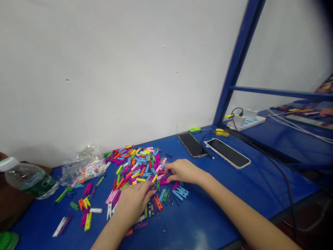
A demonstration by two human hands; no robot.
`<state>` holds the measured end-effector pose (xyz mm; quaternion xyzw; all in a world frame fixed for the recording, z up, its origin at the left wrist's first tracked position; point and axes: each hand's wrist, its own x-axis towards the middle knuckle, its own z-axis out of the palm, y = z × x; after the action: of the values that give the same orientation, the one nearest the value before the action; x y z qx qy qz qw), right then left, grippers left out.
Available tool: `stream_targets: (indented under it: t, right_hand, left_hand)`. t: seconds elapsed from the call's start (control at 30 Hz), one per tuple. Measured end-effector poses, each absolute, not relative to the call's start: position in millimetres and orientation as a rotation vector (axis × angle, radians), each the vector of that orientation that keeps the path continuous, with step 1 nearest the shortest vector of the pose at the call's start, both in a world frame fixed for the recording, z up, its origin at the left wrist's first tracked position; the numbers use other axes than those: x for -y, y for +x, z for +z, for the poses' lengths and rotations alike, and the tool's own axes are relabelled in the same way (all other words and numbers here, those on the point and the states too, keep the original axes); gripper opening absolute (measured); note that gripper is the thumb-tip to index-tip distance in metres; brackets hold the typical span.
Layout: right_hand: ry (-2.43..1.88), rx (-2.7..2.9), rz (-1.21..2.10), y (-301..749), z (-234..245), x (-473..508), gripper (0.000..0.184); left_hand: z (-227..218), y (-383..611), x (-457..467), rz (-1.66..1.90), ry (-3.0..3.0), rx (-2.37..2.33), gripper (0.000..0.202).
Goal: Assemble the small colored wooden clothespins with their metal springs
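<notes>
A heap of small coloured clothespins [137, 163] lies on the blue table [208, 215] against the white wall. My left hand [134, 201] rests palm down on the near edge of the heap, fingers curled and touching pins. My right hand [182, 171] sits at the heap's right edge, its fingertips pinched on a magenta pin [164, 181]. Blue pins [179, 192] lie in a small group just below my right hand. Loose pins [87, 208] are scattered to the left.
A crumpled clear plastic bag [83, 165] and a lying water bottle [28, 178] are at the left. Two phones [192, 144] [229, 152] lie face up at the right, with a black cable [262, 156], a power strip [247, 121] and a blue frame post [236, 62] beyond.
</notes>
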<state>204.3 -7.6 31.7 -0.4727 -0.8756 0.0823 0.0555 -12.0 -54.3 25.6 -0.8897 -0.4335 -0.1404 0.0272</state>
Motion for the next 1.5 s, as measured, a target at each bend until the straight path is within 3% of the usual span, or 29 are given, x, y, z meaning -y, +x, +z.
stream_targets:
  t: [0.17, 0.4, 0.73, 1.03, 1.13, 1.27, 1.5]
  right_hand:
    - [-1.266, 2.678, 0.399, 202.3, 39.7, 15.0, 0.022]
    - [-1.078, 2.789, 0.464, 190.2, 32.4, 22.5, 0.030]
    - [-1.276, 2.622, 0.338, 188.9, 22.4, 20.3, 0.026]
    - [-0.939, 2.718, 0.529, 168.8, 24.1, 41.3, 0.026]
    - [-0.714, 2.766, 0.478, 153.2, 19.4, 54.6, 0.028]
    - [-0.713, 2.789, 0.165, 133.0, 9.5, 74.9, 0.031]
    - [-0.728, 2.766, -0.057, 125.1, -0.2, 82.7, 0.014]
  left_hand:
    - [20.4, -13.5, 51.8, -0.458, -2.756, 1.317, 0.020]
    - [22.1, -13.3, 51.1, -0.432, -2.731, 1.365, 0.021]
    - [29.8, -14.2, 51.4, -0.391, -2.718, 1.442, 0.020]
    - [31.9, -20.3, 45.1, -0.335, -2.683, 1.497, 0.022]
    - [31.2, -21.5, 43.3, -0.339, -2.649, 1.516, 0.022]
    - [32.6, -20.7, 45.4, -0.340, -2.636, 1.522, 0.023]
    - [32.8, -18.3, 50.3, -0.342, -2.675, 1.512, 0.022]
